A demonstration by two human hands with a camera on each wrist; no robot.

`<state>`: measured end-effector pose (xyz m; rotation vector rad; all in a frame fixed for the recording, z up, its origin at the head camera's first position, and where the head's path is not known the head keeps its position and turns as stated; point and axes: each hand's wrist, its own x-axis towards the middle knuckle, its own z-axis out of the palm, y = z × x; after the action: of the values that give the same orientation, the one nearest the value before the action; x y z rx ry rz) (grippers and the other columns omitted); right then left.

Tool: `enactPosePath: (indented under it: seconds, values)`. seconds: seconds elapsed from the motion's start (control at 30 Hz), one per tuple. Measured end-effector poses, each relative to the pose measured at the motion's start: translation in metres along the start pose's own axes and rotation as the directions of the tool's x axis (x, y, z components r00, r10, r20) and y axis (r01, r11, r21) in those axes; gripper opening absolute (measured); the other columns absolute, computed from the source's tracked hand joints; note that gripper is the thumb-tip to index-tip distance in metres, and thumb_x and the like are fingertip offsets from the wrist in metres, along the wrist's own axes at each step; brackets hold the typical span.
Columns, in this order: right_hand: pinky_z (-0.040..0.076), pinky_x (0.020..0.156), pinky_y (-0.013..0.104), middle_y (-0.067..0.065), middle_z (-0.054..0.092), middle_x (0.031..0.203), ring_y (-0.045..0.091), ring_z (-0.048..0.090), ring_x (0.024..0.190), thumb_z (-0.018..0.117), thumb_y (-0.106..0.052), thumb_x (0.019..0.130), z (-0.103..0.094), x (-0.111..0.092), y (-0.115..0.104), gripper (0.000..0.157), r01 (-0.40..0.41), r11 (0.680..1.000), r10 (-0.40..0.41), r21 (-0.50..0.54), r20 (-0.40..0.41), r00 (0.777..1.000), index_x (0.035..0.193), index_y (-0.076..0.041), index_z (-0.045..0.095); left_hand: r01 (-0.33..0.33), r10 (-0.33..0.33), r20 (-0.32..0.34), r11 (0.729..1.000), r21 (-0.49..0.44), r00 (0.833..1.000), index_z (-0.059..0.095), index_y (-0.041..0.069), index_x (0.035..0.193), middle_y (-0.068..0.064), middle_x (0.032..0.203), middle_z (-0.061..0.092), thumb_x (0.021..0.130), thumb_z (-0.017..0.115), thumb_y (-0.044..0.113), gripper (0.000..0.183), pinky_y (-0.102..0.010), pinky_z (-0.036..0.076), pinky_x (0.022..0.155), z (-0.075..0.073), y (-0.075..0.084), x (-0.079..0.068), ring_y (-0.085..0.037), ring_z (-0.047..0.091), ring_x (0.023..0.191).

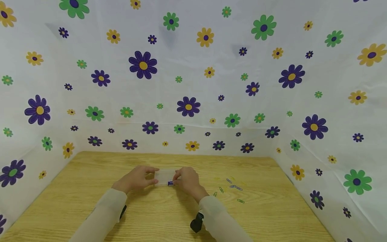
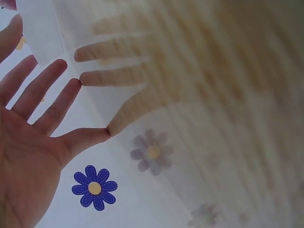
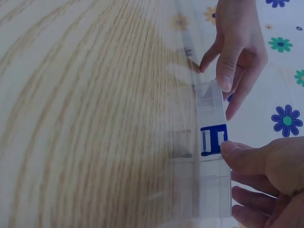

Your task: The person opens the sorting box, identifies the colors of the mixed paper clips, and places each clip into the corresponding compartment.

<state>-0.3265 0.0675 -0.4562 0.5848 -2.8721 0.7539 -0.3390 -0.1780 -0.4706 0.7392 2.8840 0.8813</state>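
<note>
A clear plastic compartment box with a blue latch on its near side rests on the wood-grain table. At its left end, my left hand steadies it between thumb and fingers. The left wrist view catches the box beside the thumb, the other fingers spread with tips on the table. My right hand is at the right part of the box. In the right wrist view its thumb presses the edge of the latch, and its curled fingers reach over the box's top, which looks shut.
Right of the box lie several loose paper clips: blue ones, green ones and faint yellow ones near the back. A white sheet with printed flowers walls the table at the back and both sides.
</note>
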Motion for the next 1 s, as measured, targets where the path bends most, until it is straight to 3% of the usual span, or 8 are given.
enactPosePath:
  seconds: [0.27, 0.7, 1.0]
  values:
    - [0.048, 0.054, 0.019, 0.003, 0.078, 0.116, 0.02, 0.075, 0.111, 0.086, -0.015, 0.082, 0.0003, 0.0014, -0.0021, 0.007, -0.009, 1.0, 0.009, -0.004, -0.026, 1.0, 0.076, -0.015, 0.084, 0.005, -0.005, 0.008, 1.0, -0.009, 1.0, 0.063, 0.007, 0.141, -0.02, 0.135, 0.068, 0.097, 0.073, 0.035, 0.054, -0.059, 0.049, 0.109, -0.0003, -0.0023, 0.0021, -0.041, 0.062, 0.129]
    - [0.052, 0.053, 0.023, -0.001, 0.081, 0.108, 0.019, 0.077, 0.101, 0.087, -0.018, 0.081, 0.0017, 0.0018, -0.0027, 0.008, 0.04, 0.995, -0.046, -0.088, -0.072, 0.996, 0.074, -0.018, 0.084, 0.02, -0.019, 0.006, 1.0, -0.024, 1.0, 0.063, 0.007, 0.141, -0.02, 0.135, 0.068, 0.096, 0.073, 0.033, 0.053, -0.059, 0.049, 0.108, -0.0021, 0.0003, 0.0014, -0.042, 0.062, 0.128]
    - [0.053, 0.056, 0.025, 0.0, 0.08, 0.111, 0.021, 0.077, 0.1, 0.087, -0.016, 0.082, -0.0001, 0.0022, -0.0049, 0.008, 0.025, 0.995, -0.03, -0.095, -0.052, 0.998, 0.075, -0.018, 0.084, 0.013, -0.013, 0.002, 1.0, -0.017, 1.0, 0.064, 0.006, 0.14, -0.021, 0.135, 0.068, 0.095, 0.074, 0.033, 0.053, -0.059, 0.049, 0.109, -0.0016, -0.0013, 0.0031, -0.041, 0.062, 0.128]
